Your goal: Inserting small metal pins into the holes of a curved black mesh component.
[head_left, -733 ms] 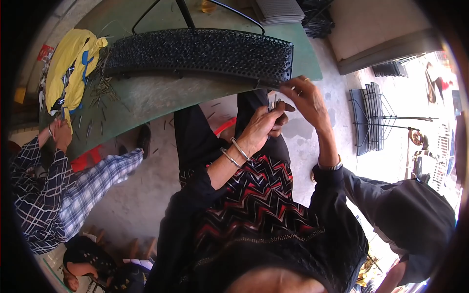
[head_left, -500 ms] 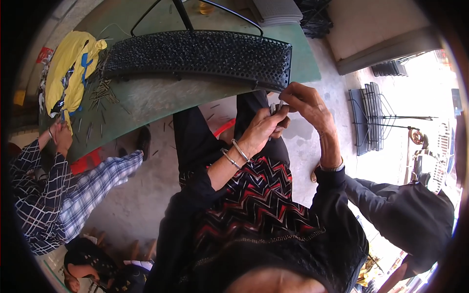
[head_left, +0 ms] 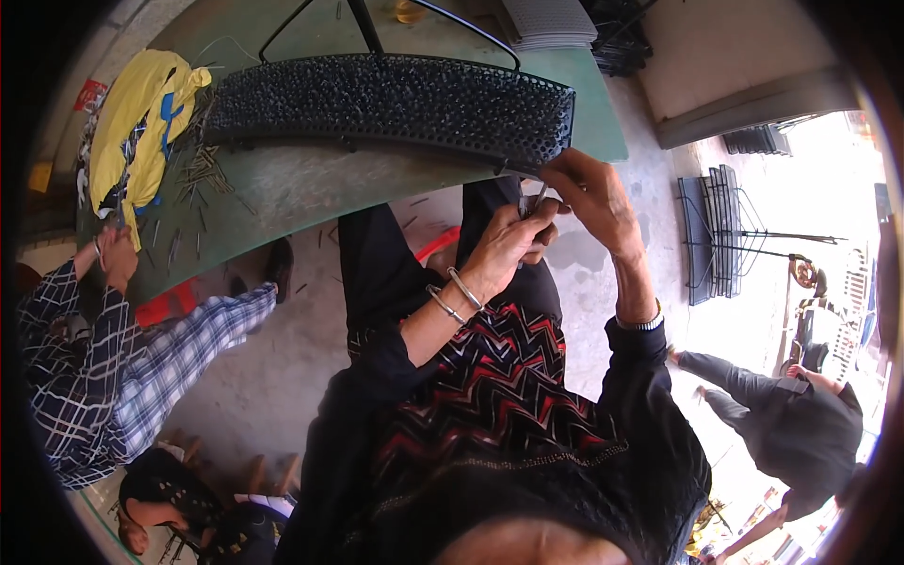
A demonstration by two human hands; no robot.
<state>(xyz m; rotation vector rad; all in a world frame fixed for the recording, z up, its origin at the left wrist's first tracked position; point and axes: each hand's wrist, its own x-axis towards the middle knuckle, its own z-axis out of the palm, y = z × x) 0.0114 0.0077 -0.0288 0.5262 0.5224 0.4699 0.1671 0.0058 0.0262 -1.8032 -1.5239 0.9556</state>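
Observation:
My left hand, two silver bangles at its wrist, is closed around a few thin silvery metal pieces in front of the table edge. Just right of it, my right hand is pinched at the near right corner of a black perforated metal rack. What sits between the right fingertips is too small to make out. The long, curved rack lies on the green table, its mesh surface up and its black rods reaching toward the far side.
Loose thin metal pins lie left of the rack, beside a yellow bag. Grey perforated panels are stacked at the far right. A person in checked clothes works at left; another person is at right, near black racks.
My right fingers have shifted slightly and stay at the rack's corner; my left hand keeps its grip. The person at right has moved away from me.

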